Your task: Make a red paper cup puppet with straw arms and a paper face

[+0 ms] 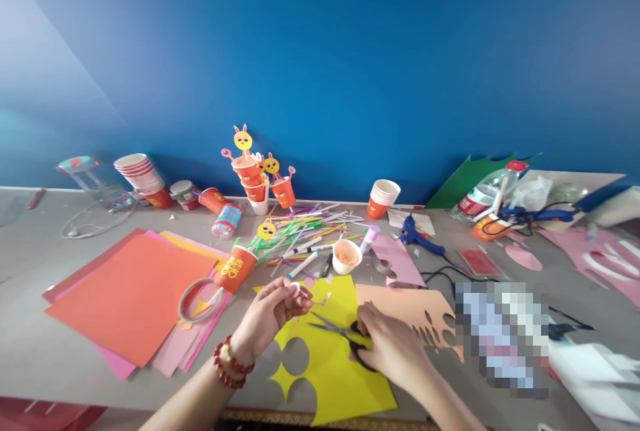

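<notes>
Counts first: one pair of scissors with silver blades and black handles, one small pale-pink paper piece, one bright-yellow paper sheet with rounded cutouts, one flat peach paper sheet, one pale ring-shaped tape roll, one purple-capped glue stick, one white paper cup with peach scraps inside, two stacks of nested orange-and-white paper cups, left and right, three yellow round paper faces that I can make out, nearest one by a tilted orange paper cup. Pink piece: small, curved-looking, pale; exact outline too small to read. It's above the yellow sheet's top-left area, just left of the scissor tips, apart from them. Left hand: thumb and fingertips together, pinched on the pink piece, other fingers curled. Right hand: closed around the black handles, blades slightly apart, pointing left toward my left hand. Scissors sit over the yellow sheet; can't tell if they touch it. Can't tell which fingers are through the loops either.
</notes>
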{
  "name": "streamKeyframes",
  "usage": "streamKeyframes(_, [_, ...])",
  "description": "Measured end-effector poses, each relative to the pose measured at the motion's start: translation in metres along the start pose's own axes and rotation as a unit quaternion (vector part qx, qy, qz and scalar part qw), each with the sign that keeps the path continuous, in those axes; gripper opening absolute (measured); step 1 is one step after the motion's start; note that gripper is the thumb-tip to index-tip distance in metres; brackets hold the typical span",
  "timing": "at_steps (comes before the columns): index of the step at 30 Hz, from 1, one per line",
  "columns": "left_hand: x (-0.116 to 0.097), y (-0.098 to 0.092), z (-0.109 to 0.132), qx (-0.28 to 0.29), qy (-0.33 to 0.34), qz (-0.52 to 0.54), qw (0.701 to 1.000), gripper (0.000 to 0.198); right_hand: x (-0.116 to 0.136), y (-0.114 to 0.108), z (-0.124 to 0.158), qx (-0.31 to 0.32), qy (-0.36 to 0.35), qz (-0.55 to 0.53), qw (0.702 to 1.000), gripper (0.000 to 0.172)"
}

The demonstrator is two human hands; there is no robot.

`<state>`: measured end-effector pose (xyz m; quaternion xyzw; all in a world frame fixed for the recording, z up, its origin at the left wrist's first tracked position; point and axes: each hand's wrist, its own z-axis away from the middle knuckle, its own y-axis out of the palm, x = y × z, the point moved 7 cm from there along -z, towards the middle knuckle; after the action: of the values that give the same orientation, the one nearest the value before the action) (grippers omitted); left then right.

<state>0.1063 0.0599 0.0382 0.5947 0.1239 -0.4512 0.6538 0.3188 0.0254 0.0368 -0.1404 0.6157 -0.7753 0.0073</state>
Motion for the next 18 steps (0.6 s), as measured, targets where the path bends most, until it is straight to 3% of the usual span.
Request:
streamKeyframes(3, [0.004, 0.0, -0.001, -0.002, -0.01, 0.004, 1.0, 0.017, 0.0, 0.002, -0.001, 0.025, -0.009, -0.052, 0.998, 0.014])
streamKeyframes(6, [0.009, 0.0, -0.002, 0.003, -0.023, 0.02, 1.0, 0.014, 0.002, -0.011, 0.001, 0.036, -0.016, -0.13, 0.991, 0.013])
streamKeyframes(12, [0.017, 0.003, -0.003, 0.02, -0.047, 0.027, 0.998, 0.016, 0.029, -0.049, -0.002, -0.122, -0.086, -0.297, 0.943, 0.022])
streamKeyframes(15, [0.019, 0.006, -0.002, 0.035, -0.06, 0.02, 0.997, 0.018, 0.046, -0.052, -0.007, -0.14, -0.134, -0.328, 0.925, 0.008])
streamKeyframes(18, [0.018, 0.002, -0.001, 0.015, -0.063, 0.011, 0.998, 0.017, 0.046, -0.066, -0.014, -0.167, -0.154, -0.317, 0.921, 0.019])
